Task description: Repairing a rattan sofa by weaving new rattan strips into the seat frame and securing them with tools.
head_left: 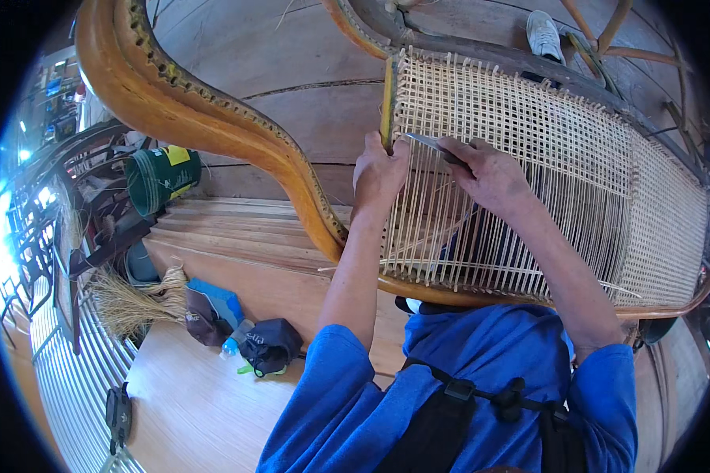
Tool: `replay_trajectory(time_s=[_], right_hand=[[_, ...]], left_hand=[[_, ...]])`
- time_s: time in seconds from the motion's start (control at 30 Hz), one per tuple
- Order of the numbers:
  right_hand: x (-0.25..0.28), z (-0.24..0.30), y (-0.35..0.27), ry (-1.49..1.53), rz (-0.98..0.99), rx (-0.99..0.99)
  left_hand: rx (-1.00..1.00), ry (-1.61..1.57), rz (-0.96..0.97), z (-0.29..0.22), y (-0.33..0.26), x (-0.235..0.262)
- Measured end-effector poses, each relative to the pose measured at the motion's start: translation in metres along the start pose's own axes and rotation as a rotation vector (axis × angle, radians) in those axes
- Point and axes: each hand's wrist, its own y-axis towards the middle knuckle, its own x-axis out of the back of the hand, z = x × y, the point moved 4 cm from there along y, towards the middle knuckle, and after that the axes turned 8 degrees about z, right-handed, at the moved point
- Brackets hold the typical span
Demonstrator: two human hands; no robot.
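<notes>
Pale cane strands (489, 110) form an open square mesh across the far part of a wooden chair frame (418, 293); nearer to me, many run as parallel strands. My left hand (380, 177) closes around the frame's narrow left side bar (387, 98), thumb on the mesh side. In my right hand (491, 177) is a pointed metal tool (424, 141) with a dark grip, its tip pointing left at the mesh's edge beside my left thumb. Whether the tip touches a strand is too small to tell. Finished-looking denser weave (670, 229) covers the right end.
A curved wooden arm (252, 150) with a row of holes sweeps along the left. Beyond it stands a green bucket (151, 181). Bundled cane (134, 303), a dark pouch (270, 345) and a small bottle (235, 337) lie lower left. A white shoe (543, 35) shows at the top.
</notes>
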Motion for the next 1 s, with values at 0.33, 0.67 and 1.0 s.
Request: replay_trajectory(time_s=[0.33, 0.67, 1.0], right_hand=[[-0.009, 0.000, 0.013, 0.012, -0.068, 0.076], [-0.008, 0.004, 0.014, 0.003, -0.119, 0.135], [0.035, 0.058, 0.013, -0.322, -0.341, 0.462]], left_hand=[[-0.037, 0.050, -0.042, 0.000, 0.000, 0.000], [0.027, 0.025, -0.005, -0.003, 0.000, 0.004], [-0.110, -0.017, 0.019, 0.018, 0.008, -0.003]])
